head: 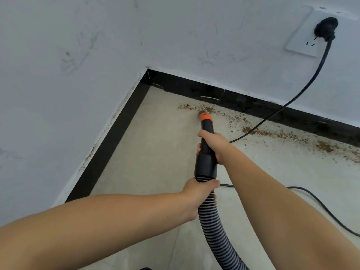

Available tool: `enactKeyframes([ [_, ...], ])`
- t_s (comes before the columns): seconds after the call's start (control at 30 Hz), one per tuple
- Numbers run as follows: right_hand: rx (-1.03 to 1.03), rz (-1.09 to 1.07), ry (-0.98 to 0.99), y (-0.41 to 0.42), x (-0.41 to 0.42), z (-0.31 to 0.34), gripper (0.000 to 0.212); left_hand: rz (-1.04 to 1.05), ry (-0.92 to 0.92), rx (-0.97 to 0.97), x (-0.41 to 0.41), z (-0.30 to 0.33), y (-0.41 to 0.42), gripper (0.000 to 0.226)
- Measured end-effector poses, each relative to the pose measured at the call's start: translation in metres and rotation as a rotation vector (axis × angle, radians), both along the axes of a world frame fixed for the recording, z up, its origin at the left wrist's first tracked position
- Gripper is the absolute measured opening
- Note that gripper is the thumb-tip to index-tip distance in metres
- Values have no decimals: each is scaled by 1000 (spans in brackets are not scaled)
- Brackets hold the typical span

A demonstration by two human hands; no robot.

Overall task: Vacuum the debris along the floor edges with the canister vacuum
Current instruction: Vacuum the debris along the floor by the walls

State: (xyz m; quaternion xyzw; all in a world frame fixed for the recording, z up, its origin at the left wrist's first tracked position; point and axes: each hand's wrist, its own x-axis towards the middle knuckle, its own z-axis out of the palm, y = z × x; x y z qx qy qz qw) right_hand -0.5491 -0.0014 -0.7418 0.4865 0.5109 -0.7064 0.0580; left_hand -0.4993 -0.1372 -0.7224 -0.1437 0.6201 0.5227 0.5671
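While both hands grip, the scene reads:
Nozzle (205, 118): orange tip on brown debris (196, 108), frame centre, beside black baseboard (243, 102)
Right hand (213, 145): wrapped round black wand
Left hand (198, 195): clasping ribbed hose (216, 228)
Cord (303, 86): plugged into outlet, upper right

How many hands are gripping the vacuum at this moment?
2. The right hand grips the black nozzle tube behind its orange tip; the left hand grips the ribbed hose just below the cuff.
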Motion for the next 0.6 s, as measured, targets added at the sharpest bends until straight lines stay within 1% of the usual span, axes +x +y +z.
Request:
enactKeyframes([
  [0.17,-20,153,36,-24,-25,1,14,96,15,-41,-9,-5,-14,16],
  [0.27,-27,182,54,-31,-40,2,14,137,25,-44,-19,-5,-18,14],
  [0.4,-36,170,60,-30,-51,5,14,154,50,-35,-31,-5,-16,14],
  [0.5,-37,116,56,-22,-50,5,15,114,37,-21,-37,-6,-11,15],
  [0.6,-49,42,49,-11,-38,2,21,48,24,-18,-36,-6,-6,15],
])
